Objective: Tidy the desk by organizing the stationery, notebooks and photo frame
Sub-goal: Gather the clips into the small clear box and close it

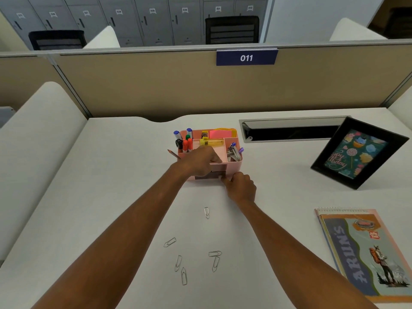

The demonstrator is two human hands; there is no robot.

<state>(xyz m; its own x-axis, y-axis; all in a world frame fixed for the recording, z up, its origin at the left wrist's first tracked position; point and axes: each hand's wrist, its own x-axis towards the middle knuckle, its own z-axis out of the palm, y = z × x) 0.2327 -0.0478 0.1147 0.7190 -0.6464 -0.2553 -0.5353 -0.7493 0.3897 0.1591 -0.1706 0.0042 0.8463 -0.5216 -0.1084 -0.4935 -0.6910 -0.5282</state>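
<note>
Organizer [234, 167], pink, on counter [111, 197]: left grip [198, 162] braces its top, finger curl unclear; right grip [242, 186] pinches drawer [209, 175]. Paper clips [177, 263] loose. Risk: hard tug slides organizer, spilling pens [186, 144].

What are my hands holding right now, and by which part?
The left hand presses flat on the pink organizer's front top edge. The right hand appears to pinch the right end of its small drawer.
</note>
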